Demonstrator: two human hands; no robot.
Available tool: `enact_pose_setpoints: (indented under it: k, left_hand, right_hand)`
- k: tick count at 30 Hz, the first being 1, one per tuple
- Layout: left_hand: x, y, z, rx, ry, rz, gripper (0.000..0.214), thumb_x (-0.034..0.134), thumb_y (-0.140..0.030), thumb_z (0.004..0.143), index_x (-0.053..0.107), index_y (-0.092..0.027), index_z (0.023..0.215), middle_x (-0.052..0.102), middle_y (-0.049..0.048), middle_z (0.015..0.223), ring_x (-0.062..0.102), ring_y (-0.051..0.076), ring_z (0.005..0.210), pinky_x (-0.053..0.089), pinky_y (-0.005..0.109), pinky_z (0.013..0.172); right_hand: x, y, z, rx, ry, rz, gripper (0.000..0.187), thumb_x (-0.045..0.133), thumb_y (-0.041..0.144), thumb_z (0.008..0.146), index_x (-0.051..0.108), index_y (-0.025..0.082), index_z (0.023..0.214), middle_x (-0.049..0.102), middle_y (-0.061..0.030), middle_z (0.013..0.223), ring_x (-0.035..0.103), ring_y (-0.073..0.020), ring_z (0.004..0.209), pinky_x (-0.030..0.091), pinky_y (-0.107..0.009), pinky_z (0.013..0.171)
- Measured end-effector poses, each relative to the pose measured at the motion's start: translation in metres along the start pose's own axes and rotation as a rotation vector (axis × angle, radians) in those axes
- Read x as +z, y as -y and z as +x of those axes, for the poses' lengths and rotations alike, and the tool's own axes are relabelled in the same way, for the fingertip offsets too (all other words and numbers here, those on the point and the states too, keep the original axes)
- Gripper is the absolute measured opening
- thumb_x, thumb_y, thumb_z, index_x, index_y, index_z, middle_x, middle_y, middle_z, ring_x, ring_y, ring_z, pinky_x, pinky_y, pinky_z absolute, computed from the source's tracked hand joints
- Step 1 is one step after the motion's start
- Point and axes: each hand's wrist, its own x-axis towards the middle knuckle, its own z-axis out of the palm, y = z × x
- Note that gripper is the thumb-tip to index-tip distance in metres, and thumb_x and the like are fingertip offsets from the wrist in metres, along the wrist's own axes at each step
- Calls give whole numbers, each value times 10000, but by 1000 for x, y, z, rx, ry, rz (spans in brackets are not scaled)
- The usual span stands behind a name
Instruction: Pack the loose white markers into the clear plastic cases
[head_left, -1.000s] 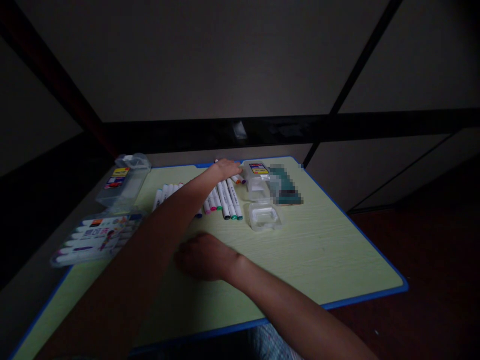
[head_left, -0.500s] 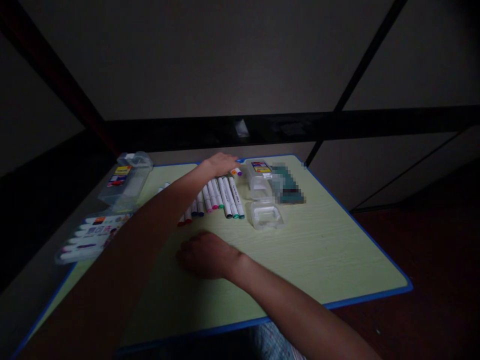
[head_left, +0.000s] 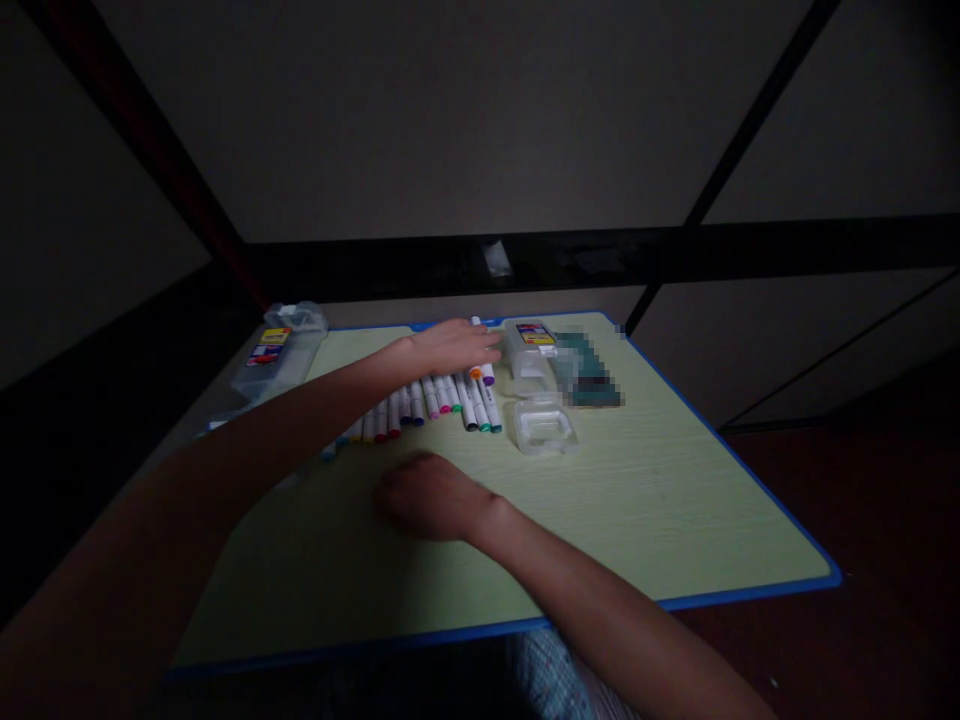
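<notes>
A row of white markers [head_left: 442, 395] with coloured caps lies across the far part of the green table [head_left: 637, 500]. My left hand [head_left: 454, 347] reaches over the right end of that row, fingers curled round a few markers; an orange and a purple cap stick out below it. An open clear plastic box [head_left: 531, 352] with a yellow label stands just right of that hand. My right hand [head_left: 429, 497] rests knuckles-up on the table nearer to me, fingers curled under, with nothing visible in it.
A clear lid [head_left: 545, 426] lies in front of the box, and a blurred teal object [head_left: 594, 375] sits to its right. Another clear labelled case [head_left: 279, 355] stands at the table's far left corner. The room is dark, with black bars behind the table.
My left hand has drawn back slightly and closed over the markers at the right end of the row. My head has turned, shifting everything rightward. The right hand has stayed put.
</notes>
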Motion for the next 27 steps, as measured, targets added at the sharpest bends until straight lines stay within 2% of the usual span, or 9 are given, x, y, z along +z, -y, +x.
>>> enact_pose_setpoints:
  k: [5,10,13,19,22,27]
  left_hand:
    - [-3,-13,9,47,-24,-61,220,407,-159,880,596,-210,981,592,59,1127,527,176,1036,377,288,822]
    - [6,-20,17,26,-74,-188,266,424,-126,857,609,-260,993,608,27,1133,533,156,1040,372,290,855]
    - [11,-23,16,37,-25,-137,263,422,-109,852,615,-255,955,614,22,1121,542,155,1012,378,289,851]
    - [13,-32,12,100,-54,-47,200,448,-117,848,623,-207,882,650,55,980,545,182,974,389,294,799]
    - [14,-37,12,116,-11,22,208,431,-127,858,620,-196,909,646,69,987,539,193,978,394,298,784]
    - [19,-40,13,72,6,-27,232,408,-134,863,621,-210,913,640,48,1022,522,176,1013,390,292,829]
  right_hand:
    - [1,0,-1,5,-18,-11,251,396,235,898,627,150,846,679,-82,867,641,-172,758,469,-308,679]
    - [3,-2,-1,8,-30,-32,239,412,252,891,625,157,841,677,-62,834,634,-160,734,468,-295,682]
    - [4,-2,-1,3,-31,-35,241,409,250,889,626,160,838,679,-60,840,633,-165,736,471,-303,688]
    - [5,-2,-1,8,-46,-21,239,414,248,887,628,155,840,680,-70,858,641,-177,747,472,-309,678]
    - [6,-2,-1,11,-42,-24,258,401,255,895,632,150,849,680,-79,861,639,-170,749,470,-306,692]
    - [6,-1,0,5,-34,-37,274,389,249,897,637,151,834,681,-69,842,641,-174,737,473,-305,670]
